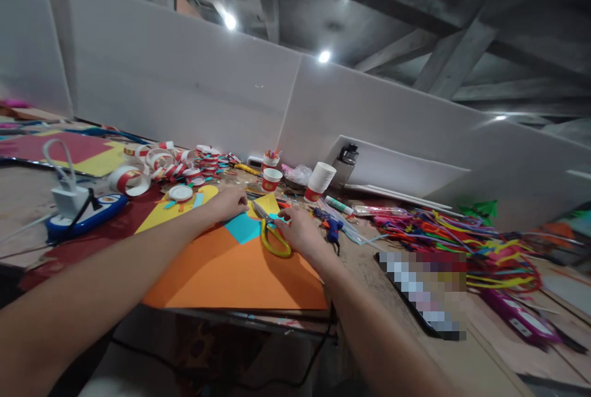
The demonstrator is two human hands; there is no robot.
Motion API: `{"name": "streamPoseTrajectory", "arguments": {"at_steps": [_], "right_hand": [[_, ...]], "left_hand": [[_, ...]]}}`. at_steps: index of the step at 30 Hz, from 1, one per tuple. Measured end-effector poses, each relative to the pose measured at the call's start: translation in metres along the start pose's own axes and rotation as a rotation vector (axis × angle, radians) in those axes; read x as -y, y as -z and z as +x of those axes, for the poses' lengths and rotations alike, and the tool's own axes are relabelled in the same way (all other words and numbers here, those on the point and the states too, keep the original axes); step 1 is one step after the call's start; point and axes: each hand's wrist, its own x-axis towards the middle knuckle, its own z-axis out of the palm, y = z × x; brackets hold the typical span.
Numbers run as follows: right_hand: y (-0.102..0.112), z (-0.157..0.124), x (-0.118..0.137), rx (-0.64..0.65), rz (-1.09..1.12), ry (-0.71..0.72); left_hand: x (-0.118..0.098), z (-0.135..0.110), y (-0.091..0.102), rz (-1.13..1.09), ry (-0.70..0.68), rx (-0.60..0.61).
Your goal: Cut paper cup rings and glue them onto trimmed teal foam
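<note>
My left hand (pixel 229 202) is closed, its fingertips curled down at the far edge of a turquoise paper piece (pixel 244 228). What those fingers hold, if anything, is too small to make out. Yellow-handled scissors (pixel 276 244) slant across the turquoise piece and a large orange sheet (pixel 231 274), blades pointing away to the left. My right hand (pixel 298 229) has its fingers bent around the upper side of the scissors' handles, which it partly hides. Beyond the blades lies a small yellow paper piece (pixel 268 204).
Cut cup rings (pixel 132 180) and a blue power strip (pixel 87 218) are at left. Behind stand a paper cup (pixel 271 180), stacked cups (pixel 320 181) and a bottle (pixel 345 166). At right lie a blue glue gun (pixel 332 228), coloured pipe cleaners (pixel 429 228) and a pixelated phone-like object (pixel 415 298).
</note>
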Motion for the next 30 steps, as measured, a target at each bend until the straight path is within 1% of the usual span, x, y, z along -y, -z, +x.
{"name": "streamPoseTrajectory", "arguments": {"at_steps": [3,5,6,8,11,15,19,24,30], "right_hand": [[0.021,0.014,-0.005,-0.075,-0.006,0.012],[0.036,0.029,-0.013,-0.146,-0.070,0.018],[0.042,0.038,-0.018,-0.204,-0.127,0.005],[0.052,0.057,-0.030,-0.298,-0.276,-0.071],[0.063,0.084,-0.049,-0.342,-0.367,-0.126],[0.072,0.108,-0.068,-0.323,-0.465,-0.197],[0.073,0.123,-0.080,-0.233,-0.558,-0.219],[0.070,0.136,-0.088,-0.122,-0.634,-0.227],[0.069,0.145,-0.091,-0.077,-0.678,-0.253]], "left_hand": [[-0.003,0.000,0.001,-0.029,0.018,-0.057],[-0.005,0.001,0.003,-0.068,0.025,-0.090],[-0.005,0.000,0.004,-0.092,0.024,-0.106],[-0.006,0.000,0.005,-0.140,0.022,-0.140],[-0.008,-0.001,0.006,-0.193,0.025,-0.170],[-0.010,-0.001,0.008,-0.202,0.032,-0.177],[-0.011,0.000,0.010,-0.210,0.014,-0.192],[-0.009,0.001,0.006,-0.235,0.012,-0.167],[-0.009,0.001,0.004,-0.241,0.018,-0.161]]}}
